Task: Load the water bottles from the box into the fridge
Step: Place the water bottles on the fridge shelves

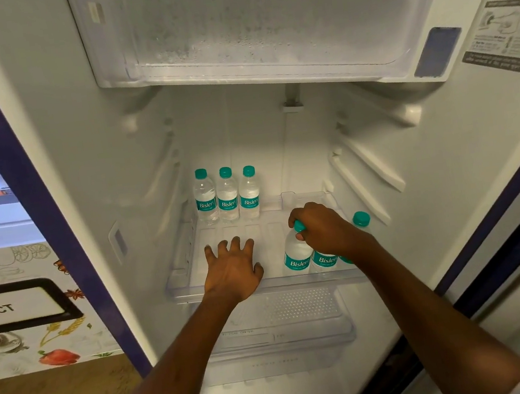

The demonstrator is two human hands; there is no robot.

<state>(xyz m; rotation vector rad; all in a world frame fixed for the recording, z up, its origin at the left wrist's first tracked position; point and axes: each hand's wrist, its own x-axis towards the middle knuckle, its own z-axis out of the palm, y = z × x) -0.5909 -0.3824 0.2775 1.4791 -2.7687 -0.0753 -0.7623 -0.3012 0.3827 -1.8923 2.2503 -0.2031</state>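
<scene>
Setting-down step: the right hand (325, 229) grips a water bottle (296, 254) by its cap on the shelf (179, 273) — left hand (233, 270) open beside it, three bottles (227, 196) beyond its fingertips. Next probably calls for a clean release.

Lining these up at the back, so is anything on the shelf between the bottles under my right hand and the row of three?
Nothing visible. The shelf between the front bottles, gripped by the right hand, and the back row shows only clear plastic; the left hand lies left of that path.
</scene>
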